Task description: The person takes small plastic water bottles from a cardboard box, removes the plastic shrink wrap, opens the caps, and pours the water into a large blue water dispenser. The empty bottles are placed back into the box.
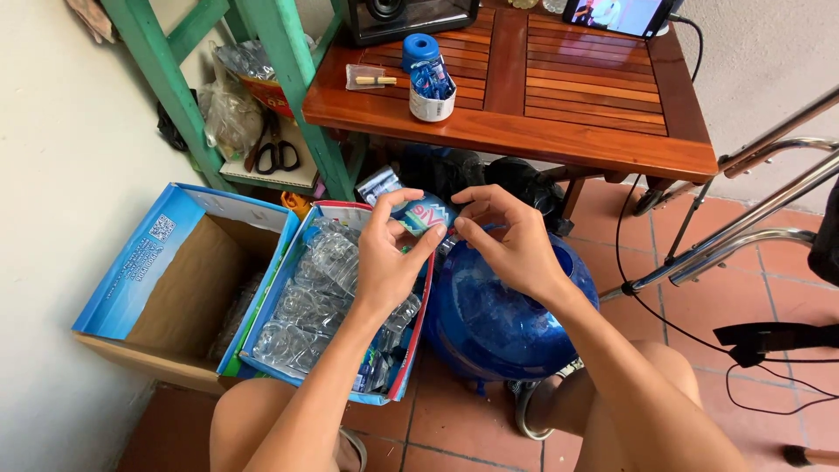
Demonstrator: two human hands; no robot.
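**Two hands on a small bottle above the big blue jug**

Both hands met over the big blue water jug [498, 319]. Left hand [389, 258] was wrapped around a small clear plastic bottle [426, 214] and held it tight. Right hand [511, 240] pinched the bottle's label with its fingertips [461, 229]. The label was blue with pink and white on it. The bottle sat just above the jug's top edge.

Left of the jug, touching it, was a cardboard box [350, 214] with a red and blue rim. It was full of squashed clear bottles [310, 301]. Further left of the jug stood an open box [166, 288], blue outside and brown inside. Most of its inside was in shadow, so what lay in it was hard to tell.

Behind the jug stood a brown wooden table [559, 96]. On it were a white cup [433, 92] stuffed with blue wrappers, a blue round lid [419, 48], and a small clear bag [367, 79]. A black speaker [406, 17] and a phone screen [616, 16] were cut off at the top edge.

Behind and left of the jug, green wooden legs [288, 61] held a shelf with black scissors [275, 149] and crinkly plastic bags [232, 109]. Something dark lay under the table, too shadowy to make out.
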